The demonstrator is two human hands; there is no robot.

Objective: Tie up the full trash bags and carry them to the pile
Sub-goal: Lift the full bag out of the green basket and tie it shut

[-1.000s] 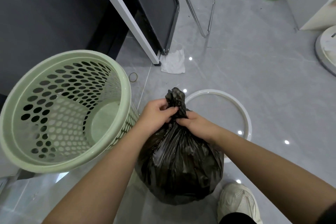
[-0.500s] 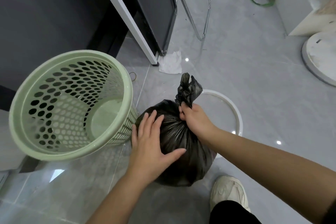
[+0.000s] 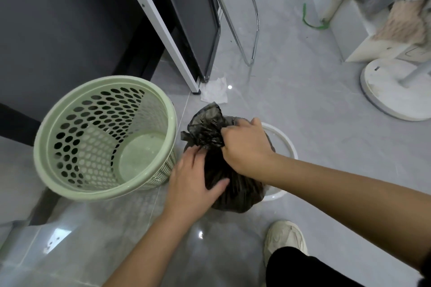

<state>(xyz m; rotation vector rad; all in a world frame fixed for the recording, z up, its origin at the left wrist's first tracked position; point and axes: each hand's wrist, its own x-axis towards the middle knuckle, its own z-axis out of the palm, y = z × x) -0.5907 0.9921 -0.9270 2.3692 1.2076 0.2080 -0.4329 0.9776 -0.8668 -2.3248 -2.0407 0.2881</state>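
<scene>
Black thin-film trash bag (image 3: 233, 184), frame centre: soft, light, slippery. Right hand (image 3: 245, 147) fingers clenched round gathered neck — lift there; left hand (image 3: 193, 184) fingers spread on side.

There is one view only, from a wide-angle camera worn on the person's head. It faces forward and steeply down at the grey floor (image 3: 314, 135). It is near the work: both forearms come in from the bottom edge, and the left hand (image 3: 193, 184) and right hand (image 3: 245, 147) meet at the black trash bag (image 3: 235, 191) close to the middle. The green basket (image 3: 105, 193) at the left is seen from above, into its inside. The person's shoe (image 3: 284, 237) is at the bottom, and a white round base (image 3: 384, 91) lies far at the right edge.
</scene>
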